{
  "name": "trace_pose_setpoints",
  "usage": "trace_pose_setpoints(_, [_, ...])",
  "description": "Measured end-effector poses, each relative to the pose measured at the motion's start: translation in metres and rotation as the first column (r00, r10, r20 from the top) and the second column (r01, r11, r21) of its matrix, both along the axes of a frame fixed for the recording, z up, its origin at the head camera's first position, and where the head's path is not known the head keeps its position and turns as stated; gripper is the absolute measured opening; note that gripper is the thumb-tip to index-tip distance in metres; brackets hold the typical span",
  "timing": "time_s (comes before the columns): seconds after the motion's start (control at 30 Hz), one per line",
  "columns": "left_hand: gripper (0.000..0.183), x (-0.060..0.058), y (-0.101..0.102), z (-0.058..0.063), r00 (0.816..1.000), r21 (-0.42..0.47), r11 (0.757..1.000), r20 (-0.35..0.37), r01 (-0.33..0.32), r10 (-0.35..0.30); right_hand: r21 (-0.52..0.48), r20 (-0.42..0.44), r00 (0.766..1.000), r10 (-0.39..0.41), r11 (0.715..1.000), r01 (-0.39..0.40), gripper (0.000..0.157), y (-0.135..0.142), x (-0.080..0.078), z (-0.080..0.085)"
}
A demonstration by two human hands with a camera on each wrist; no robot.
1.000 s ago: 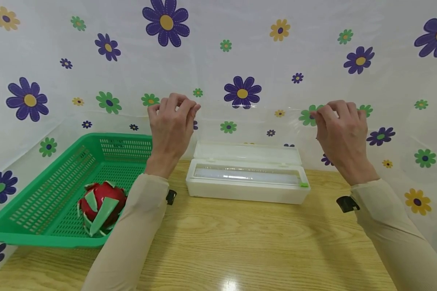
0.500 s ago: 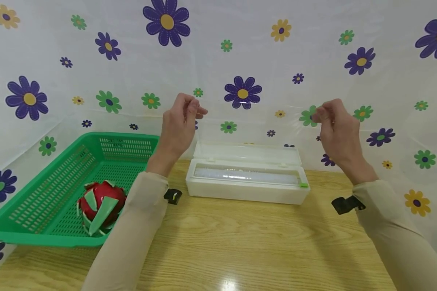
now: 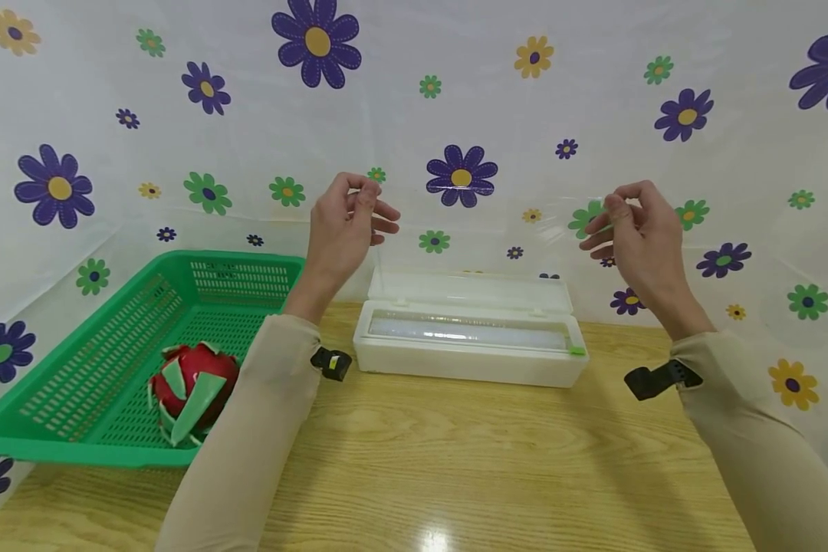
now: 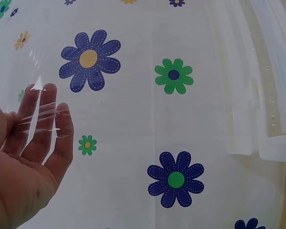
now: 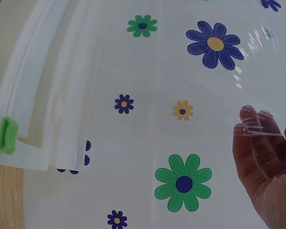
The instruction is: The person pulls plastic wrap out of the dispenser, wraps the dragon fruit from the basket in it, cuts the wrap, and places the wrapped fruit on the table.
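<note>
A transparent sheet of cling film (image 3: 461,188) spans the air between both hands, above the table. My left hand (image 3: 341,230) pinches its left side between thumb and index finger, the other fingers spread loosely. At the right side, my right hand (image 3: 648,241) pinches the film in the same way. Creases of film (image 4: 40,117) cross the fingers in the left wrist view; similar wrinkled film (image 5: 260,131) shows over the right fingers. Below stands a white dispenser box (image 3: 465,368), its lid (image 3: 469,293) raised, with a roll of cling film (image 3: 455,332) inside.
On the left is a green plastic basket (image 3: 76,452) holding a red dragon fruit (image 3: 196,383) with green scales. A green slider (image 3: 576,351) sits at the box's right end. Behind the wooden table (image 3: 455,460) hangs a flower-print sheet (image 3: 400,123).
Both hands have turned so their palms face each other more, and the lower fingers have opened out. The left hand has shifted slightly right. Box, basket and dragon fruit have stayed put.
</note>
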State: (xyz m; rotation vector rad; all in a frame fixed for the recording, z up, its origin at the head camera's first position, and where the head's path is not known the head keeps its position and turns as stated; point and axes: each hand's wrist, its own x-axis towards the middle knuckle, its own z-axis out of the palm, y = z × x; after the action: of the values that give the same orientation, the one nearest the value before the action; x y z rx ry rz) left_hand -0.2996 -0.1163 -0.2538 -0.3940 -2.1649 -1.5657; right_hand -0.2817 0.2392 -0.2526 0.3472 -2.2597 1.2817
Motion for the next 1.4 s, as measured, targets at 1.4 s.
trace_pose_setpoints(1.4, [0.032, -0.006, -0.001, 0.015, 0.999, -0.011, 0.999, 0.011, -0.033, 0.033, -0.084, -0.041, 0.999, -0.018, 0.996, 0.015, 0.016, -0.006, -0.006, 0.013])
